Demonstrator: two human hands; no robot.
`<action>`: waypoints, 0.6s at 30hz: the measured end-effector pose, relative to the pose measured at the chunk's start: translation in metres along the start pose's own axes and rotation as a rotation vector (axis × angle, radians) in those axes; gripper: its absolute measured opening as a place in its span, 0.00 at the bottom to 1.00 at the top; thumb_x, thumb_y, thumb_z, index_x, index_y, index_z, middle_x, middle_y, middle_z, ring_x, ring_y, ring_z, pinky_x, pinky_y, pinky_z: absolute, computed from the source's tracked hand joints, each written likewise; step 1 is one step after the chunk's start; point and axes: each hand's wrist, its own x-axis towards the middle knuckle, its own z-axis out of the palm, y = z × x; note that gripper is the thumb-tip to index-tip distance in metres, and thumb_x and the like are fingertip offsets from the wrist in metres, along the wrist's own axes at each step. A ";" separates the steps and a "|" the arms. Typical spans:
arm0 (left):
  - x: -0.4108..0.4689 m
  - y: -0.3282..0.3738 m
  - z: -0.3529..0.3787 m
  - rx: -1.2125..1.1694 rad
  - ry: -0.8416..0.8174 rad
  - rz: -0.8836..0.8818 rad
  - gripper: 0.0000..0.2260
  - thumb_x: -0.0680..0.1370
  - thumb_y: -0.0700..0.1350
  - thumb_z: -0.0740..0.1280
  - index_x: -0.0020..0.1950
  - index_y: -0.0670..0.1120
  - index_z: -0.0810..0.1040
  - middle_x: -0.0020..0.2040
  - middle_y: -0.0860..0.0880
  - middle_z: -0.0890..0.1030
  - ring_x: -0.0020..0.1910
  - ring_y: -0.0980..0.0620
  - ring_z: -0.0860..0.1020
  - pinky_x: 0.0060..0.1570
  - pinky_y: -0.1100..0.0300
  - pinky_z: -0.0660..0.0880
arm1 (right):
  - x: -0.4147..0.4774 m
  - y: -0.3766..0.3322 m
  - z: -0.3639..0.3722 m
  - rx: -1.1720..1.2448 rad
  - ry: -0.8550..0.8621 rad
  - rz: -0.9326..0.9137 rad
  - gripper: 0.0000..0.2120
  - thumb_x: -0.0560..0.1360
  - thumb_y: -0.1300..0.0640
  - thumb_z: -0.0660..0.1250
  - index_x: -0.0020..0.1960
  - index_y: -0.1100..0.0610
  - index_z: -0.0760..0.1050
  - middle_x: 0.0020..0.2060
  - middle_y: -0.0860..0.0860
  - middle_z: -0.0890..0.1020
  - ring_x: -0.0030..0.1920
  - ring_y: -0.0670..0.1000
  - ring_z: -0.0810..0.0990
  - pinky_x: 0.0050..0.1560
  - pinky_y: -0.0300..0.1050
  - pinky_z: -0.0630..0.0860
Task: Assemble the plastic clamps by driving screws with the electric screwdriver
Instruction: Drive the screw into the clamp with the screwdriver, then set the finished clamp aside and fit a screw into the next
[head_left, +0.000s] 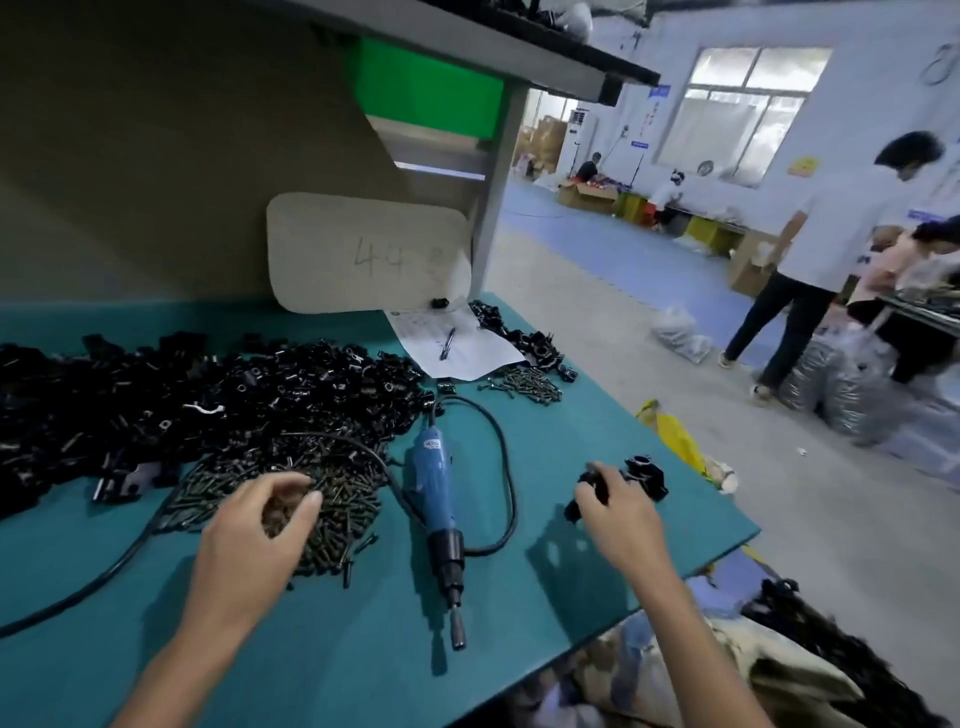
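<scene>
Our left hand (254, 525) curled over the screw pile (337, 499), hold unclear, our right hand (621, 512) gripping a clamp (586, 483), screwdriver (436, 483) lying between

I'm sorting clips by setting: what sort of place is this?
Most likely a small factory's assembly floor: a teal-topped workbench heaped with black plastic clamp parts and dark screws, a blue electric screwdriver lying on it, and other workers among cardboard boxes behind.
</scene>
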 end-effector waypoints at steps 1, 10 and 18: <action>0.002 -0.007 -0.004 -0.003 0.032 -0.037 0.05 0.78 0.49 0.71 0.50 0.59 0.78 0.47 0.61 0.80 0.46 0.61 0.78 0.44 0.58 0.74 | 0.011 0.016 -0.002 -0.098 0.018 0.013 0.23 0.79 0.41 0.61 0.72 0.45 0.71 0.61 0.57 0.77 0.54 0.57 0.75 0.47 0.48 0.68; 0.012 -0.050 -0.044 0.059 0.280 -0.218 0.03 0.80 0.46 0.69 0.48 0.54 0.79 0.41 0.55 0.80 0.41 0.55 0.77 0.40 0.57 0.73 | 0.045 0.056 0.010 -0.439 0.235 -0.122 0.14 0.82 0.52 0.66 0.65 0.56 0.78 0.60 0.63 0.76 0.58 0.67 0.73 0.60 0.56 0.69; 0.040 -0.089 -0.121 0.290 0.517 -0.340 0.10 0.78 0.42 0.70 0.58 0.46 0.80 0.57 0.41 0.78 0.57 0.39 0.74 0.62 0.42 0.70 | 0.046 -0.036 0.040 -0.258 0.236 -0.274 0.20 0.75 0.60 0.74 0.66 0.62 0.77 0.60 0.69 0.76 0.61 0.70 0.72 0.63 0.64 0.68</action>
